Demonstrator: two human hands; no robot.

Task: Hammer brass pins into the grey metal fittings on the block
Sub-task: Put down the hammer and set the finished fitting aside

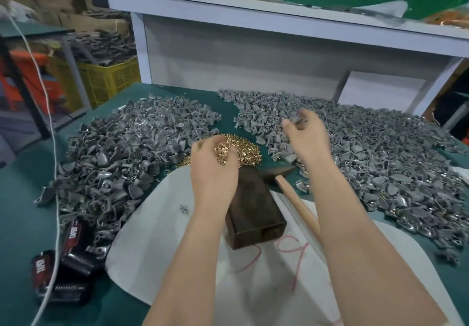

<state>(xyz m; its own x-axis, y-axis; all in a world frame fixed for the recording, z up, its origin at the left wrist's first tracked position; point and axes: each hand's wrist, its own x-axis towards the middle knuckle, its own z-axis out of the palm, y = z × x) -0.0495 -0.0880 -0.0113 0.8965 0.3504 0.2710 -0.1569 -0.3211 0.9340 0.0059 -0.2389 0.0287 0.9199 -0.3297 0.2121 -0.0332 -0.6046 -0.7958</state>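
Beyond the block (253,214), the half-closed left hand (213,173) grips brass pins (224,152).

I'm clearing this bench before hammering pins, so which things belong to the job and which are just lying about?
Job: brass pins, grey fittings, dark block, hammer.
Lying about: black packets at the left, white cord, yellow crate.

Hammer (291,188) right of block (253,211), pins (243,148) behind, fittings (114,153) either side.
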